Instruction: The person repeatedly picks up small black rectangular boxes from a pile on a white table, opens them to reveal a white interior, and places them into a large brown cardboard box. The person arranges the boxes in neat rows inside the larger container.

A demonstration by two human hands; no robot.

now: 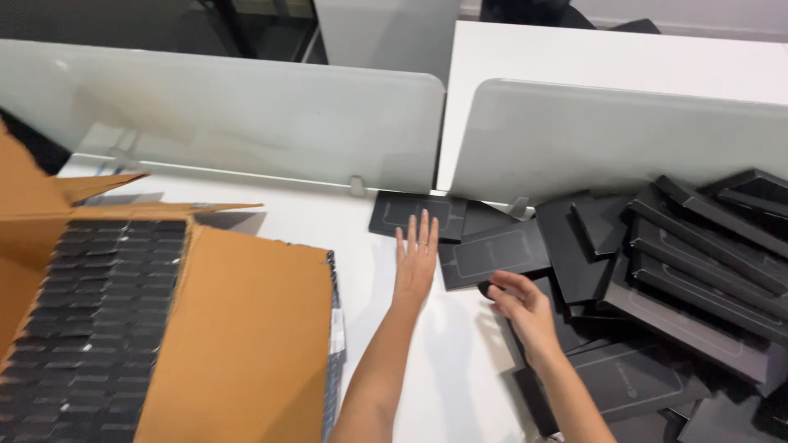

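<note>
Left hand [415,261] beside black sleeve [492,254].

Left hand [416,261]: extended toward the far side, palm down, fingers [423,234] straight and held close together, thumb alongside. The wrist is straight; the bare forearm runs from the near edge up and slightly right.

Right hand [523,305]: positioned right of the left hand and nearer. The fingers are curled leftward, thumb set opposite them in a loose pinch. The wrist is slightly bent; the bare forearm enters from the near right.
</note>
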